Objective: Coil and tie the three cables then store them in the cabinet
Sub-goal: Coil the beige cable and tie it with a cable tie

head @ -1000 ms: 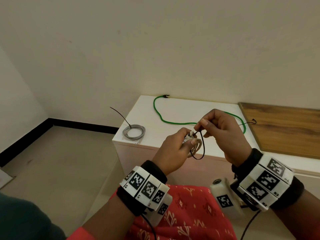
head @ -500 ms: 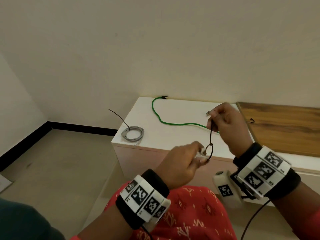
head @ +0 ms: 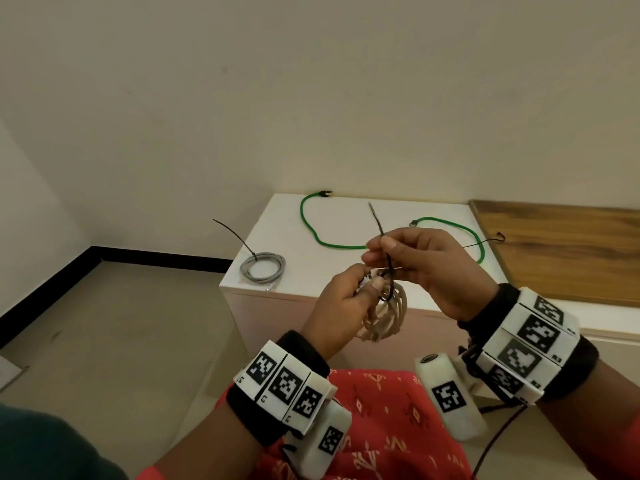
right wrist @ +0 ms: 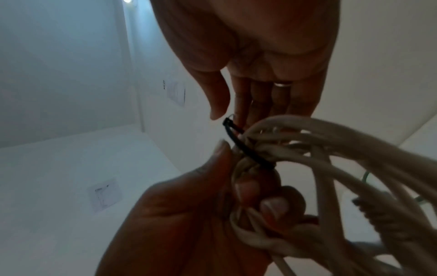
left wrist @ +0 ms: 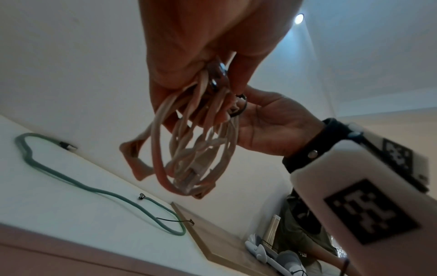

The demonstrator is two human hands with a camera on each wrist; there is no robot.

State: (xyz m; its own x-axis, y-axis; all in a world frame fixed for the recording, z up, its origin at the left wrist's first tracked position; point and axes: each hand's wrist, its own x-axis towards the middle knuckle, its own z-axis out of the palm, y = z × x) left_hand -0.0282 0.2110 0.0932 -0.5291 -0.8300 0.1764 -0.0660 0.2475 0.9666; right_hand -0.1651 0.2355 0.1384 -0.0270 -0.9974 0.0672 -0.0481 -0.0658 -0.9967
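Note:
My left hand [head: 349,299] grips a coiled beige cable [head: 386,318] in front of the cabinet; its loops [left wrist: 196,149] hang below the fingers. A black zip tie [head: 382,251] is looped round the top of the coil [right wrist: 248,149], and my right hand [head: 415,258] pinches its tail, which sticks up past the fingers. A grey cable [head: 263,266], coiled and tied with a black tie, lies at the cabinet top's left front corner. An uncoiled green cable [head: 325,237] snakes across the white cabinet top [head: 346,216], with another black tie [head: 485,241] lying over its right loop.
A wooden board [head: 568,251] covers the right part of the cabinet top. The wall runs close behind the cabinet, and bare floor [head: 104,341] lies to the left. Red patterned cloth [head: 381,427] covers my lap below the hands.
My right hand came back down beside the left after pulling the tie's tail up and right. The tie's loop round the beige coil is smaller, and the coil now hangs in plain view.

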